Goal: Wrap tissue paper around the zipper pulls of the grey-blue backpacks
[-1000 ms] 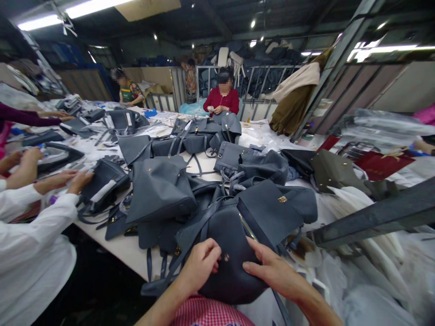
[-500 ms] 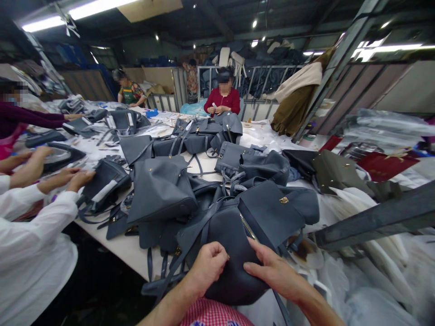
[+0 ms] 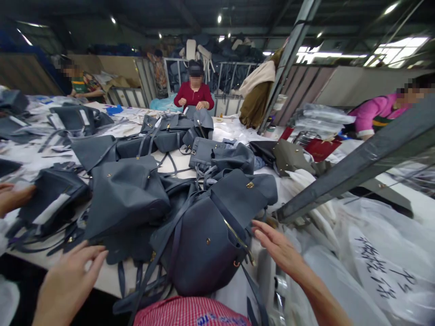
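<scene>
Directly before me a dark blue-grey backpack [image 3: 200, 262] leans on the pile, its flap folded back. A gold clasp [image 3: 250, 185] sits on the flap, and a gold-coloured zip [image 3: 234, 230] runs along its upper right side. My right hand [image 3: 280, 249] is beside the bag's right edge with fingers stretched out, holding nothing; whether the fingertips touch it I cannot tell. My left hand [image 3: 73, 278] is well left of the bag, near the table edge, with thumb and fingers apart and nothing in them. Another grey bag [image 3: 127, 194] lies just beyond it.
Several more grey bags [image 3: 220, 156] cover the table. A slanting metal beam [image 3: 340, 167] crosses the right side above plastic bags [image 3: 374, 253]. At the left edge is a co-worker's hand [image 3: 15, 197]. A person in red [image 3: 194, 95] sits across the table.
My left hand has left the bag's front and moved left, its fingers now apart. My right hand has shifted to the bag's right edge. The view has turned right.
</scene>
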{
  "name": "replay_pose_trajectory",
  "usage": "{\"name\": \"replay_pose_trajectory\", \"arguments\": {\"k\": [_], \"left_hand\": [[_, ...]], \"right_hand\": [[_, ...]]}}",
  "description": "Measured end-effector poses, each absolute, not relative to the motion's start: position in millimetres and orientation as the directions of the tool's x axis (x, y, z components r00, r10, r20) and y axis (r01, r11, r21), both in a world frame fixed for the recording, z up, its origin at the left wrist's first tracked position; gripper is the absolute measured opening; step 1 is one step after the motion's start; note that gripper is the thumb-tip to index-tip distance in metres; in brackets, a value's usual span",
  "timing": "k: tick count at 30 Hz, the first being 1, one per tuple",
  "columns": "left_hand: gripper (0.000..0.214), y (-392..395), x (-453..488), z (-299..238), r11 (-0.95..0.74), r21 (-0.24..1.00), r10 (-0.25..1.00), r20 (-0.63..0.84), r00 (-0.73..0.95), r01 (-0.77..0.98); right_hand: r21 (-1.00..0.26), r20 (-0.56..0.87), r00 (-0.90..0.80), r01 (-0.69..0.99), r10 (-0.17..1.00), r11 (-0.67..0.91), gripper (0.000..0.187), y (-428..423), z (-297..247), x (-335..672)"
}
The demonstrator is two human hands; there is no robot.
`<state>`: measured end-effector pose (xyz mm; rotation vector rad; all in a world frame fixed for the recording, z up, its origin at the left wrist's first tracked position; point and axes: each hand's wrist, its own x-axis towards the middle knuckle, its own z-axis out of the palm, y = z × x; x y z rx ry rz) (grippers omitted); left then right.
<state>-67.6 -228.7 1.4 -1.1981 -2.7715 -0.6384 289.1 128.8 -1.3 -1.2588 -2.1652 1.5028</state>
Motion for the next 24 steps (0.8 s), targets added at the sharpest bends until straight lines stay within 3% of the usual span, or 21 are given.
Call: {"name": "replay_pose_trajectory", "arguments": {"k": [3,6,9,12,15,18,24], "left_hand": [[0.025,-184,-22,1,0.404,0.403,0.781,0.316,-0.539,0.821],[0.030,-126,34,25,0.201,0.478,0.889,0.279,-0.364,0.855],[0.031,-77,86,50,-0.077,0.536,0.976,0.212,-0.046,0.841],[0.041,-40,124,53,-0.251,0.593,0.968,0.141,0.208,0.765],[0.053,-11,145,37,-0.224,0.612,0.964,0.025,0.265,0.758],[0.043,9,151,14,-0.106,0.568,0.983,-0.064,0.172,0.816],[0.032,15,150,-7,-0.077,0.571,0.993,-0.030,0.114,0.817]], "right_hand": [[-0.836,-0.438,-0.570,0.542,0.695,-0.083,0.058,112,-27,310],[-0.874,-0.484,-0.622,0.373,0.616,-0.310,0.060,86,-39,314],[-0.873,-0.465,-0.590,0.182,0.660,-0.452,0.051,67,-42,314],[-0.871,-0.446,-0.537,0.078,0.716,-0.485,0.045,59,-43,316],[-0.887,-0.404,-0.524,0.026,0.750,-0.461,0.041,55,-43,318],[-0.902,-0.374,-0.480,-0.011,0.794,-0.431,0.037,51,-44,318],[-0.882,-0.374,-0.471,-0.085,0.799,-0.463,0.040,43,-47,315]]}}
